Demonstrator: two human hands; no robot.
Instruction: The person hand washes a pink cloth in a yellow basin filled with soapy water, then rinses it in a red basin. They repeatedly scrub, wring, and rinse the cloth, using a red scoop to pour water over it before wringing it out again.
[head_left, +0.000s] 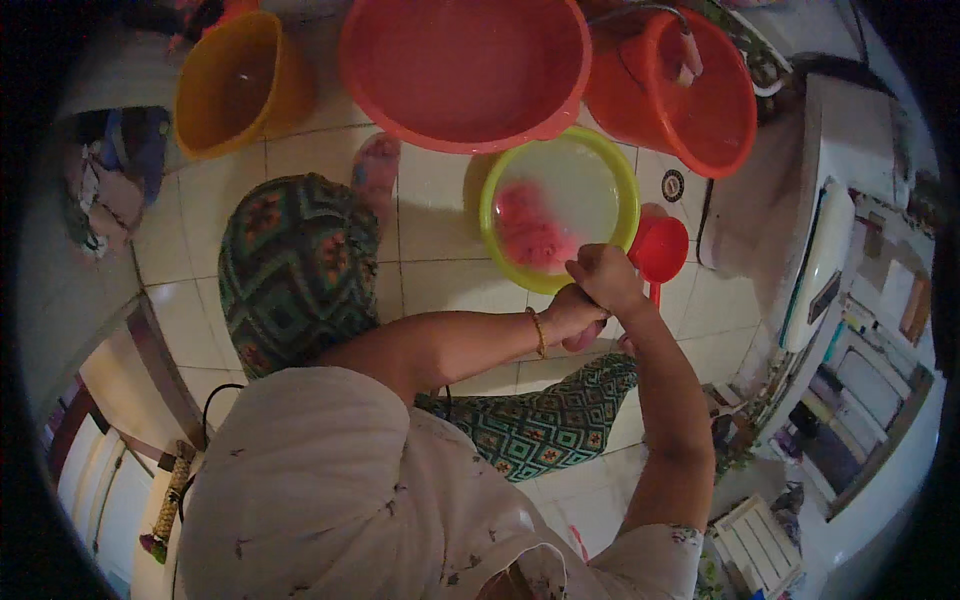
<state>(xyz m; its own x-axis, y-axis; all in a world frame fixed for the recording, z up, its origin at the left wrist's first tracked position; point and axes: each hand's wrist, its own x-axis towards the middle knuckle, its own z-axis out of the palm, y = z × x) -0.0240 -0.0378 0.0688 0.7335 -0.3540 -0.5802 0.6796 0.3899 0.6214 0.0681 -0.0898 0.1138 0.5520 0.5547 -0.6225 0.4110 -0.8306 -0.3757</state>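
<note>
A yellow-green basin (486, 225) of cloudy water stands on the floor before me. A bunched pink cloth (529, 229) lies partly under the water at its left side and reaches towards my hands. Both hands are closed tightly together at the near right rim. My right hand (611, 277) is uppermost, its fist over the cloth's near end. My left hand (574, 311), with a gold-coloured bracelet (537, 331) at the wrist, presses against it from below. The gripped part is mostly hidden by my fingers. Just right of the basin lies a red dipper (661, 249).
A large pink-red tub (457, 139) stands directly beyond the basin. An orange bucket (622, 97) at right has a corded object (688, 64) hanging in it; a yellow bucket (292, 90) is at left. A round floor drain (673, 185) sits in the tiles. My patterned trouser legs (300, 270) flank the work.
</note>
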